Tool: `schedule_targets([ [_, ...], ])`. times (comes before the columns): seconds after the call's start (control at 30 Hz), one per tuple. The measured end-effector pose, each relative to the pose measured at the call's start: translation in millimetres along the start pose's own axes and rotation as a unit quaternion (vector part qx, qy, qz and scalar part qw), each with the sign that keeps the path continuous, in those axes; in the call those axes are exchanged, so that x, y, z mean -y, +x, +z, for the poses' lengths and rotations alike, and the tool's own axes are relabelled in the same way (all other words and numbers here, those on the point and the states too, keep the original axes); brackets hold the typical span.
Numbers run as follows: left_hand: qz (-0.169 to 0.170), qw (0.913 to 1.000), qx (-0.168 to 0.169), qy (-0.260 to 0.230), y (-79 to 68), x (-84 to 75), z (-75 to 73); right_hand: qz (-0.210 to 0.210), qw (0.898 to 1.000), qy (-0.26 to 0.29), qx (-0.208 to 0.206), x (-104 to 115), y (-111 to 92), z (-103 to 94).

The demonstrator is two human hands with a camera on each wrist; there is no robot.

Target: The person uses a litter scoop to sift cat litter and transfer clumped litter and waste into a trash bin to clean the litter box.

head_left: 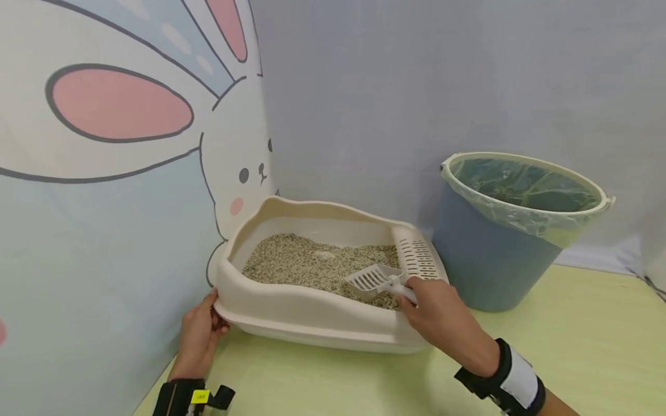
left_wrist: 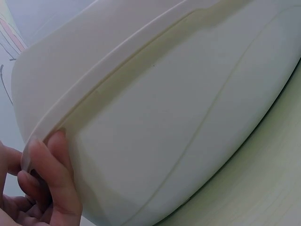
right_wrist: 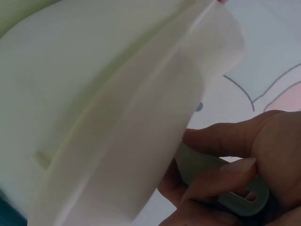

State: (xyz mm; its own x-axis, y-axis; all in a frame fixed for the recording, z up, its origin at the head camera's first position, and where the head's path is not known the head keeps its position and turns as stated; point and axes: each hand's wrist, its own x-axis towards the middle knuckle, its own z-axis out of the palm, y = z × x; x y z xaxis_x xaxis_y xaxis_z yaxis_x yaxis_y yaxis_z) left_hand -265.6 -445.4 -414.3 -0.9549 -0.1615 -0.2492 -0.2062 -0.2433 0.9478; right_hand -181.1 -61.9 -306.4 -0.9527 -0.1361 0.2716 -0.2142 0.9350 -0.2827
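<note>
A cream litter box [head_left: 312,309] holds greyish-tan litter [head_left: 302,260]. At its left front corner my left hand [head_left: 198,332] pinches the outer rim, thumb above and fingers curled under the lip [left_wrist: 89,75]. My right hand [head_left: 442,312] grips the handle of a slotted litter scoop [head_left: 372,280] over the box's right front part. The scoop's head overlaps the litter in the head view. In the right wrist view, fingers wrap the scoop handle [right_wrist: 249,200] close beside the box wall [right_wrist: 127,136], which hides the scoop's head.
A blue bucket [head_left: 484,254] with a clear liner [head_left: 525,179] stands right behind the box. The box has a perforated step [head_left: 416,254] on its right. A rabbit-printed wall [head_left: 104,231] closes in the left side, and a grey curtain [head_left: 364,104] hangs behind.
</note>
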Motion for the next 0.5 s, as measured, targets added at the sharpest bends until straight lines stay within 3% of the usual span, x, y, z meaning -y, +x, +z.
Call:
schedule_targets([
  [0.17, -0.001, 1.0000, 0.002, 0.007, 0.9, 0.9, 4.6, -0.027, 0.997, -0.071, -0.013, 2, -5, 5.2],
  [0.27, -0.002, 1.0000, 0.003, 0.003, 1.3, 1.6, 5.3, -0.046, 0.992, -0.107, -0.040, 3, -9, 7.9],
  [0.37, -0.004, 1.0000, 0.007, -0.006, 1.5, 1.3, 4.2, -0.063, 0.988, -0.124, -0.063, 4, -14, 10.7],
  [0.5, -0.004, 0.9998, 0.011, -0.017, 0.9, -0.2, 1.9, -0.055, 0.987, -0.133, -0.066, 4, -18, 10.8],
])
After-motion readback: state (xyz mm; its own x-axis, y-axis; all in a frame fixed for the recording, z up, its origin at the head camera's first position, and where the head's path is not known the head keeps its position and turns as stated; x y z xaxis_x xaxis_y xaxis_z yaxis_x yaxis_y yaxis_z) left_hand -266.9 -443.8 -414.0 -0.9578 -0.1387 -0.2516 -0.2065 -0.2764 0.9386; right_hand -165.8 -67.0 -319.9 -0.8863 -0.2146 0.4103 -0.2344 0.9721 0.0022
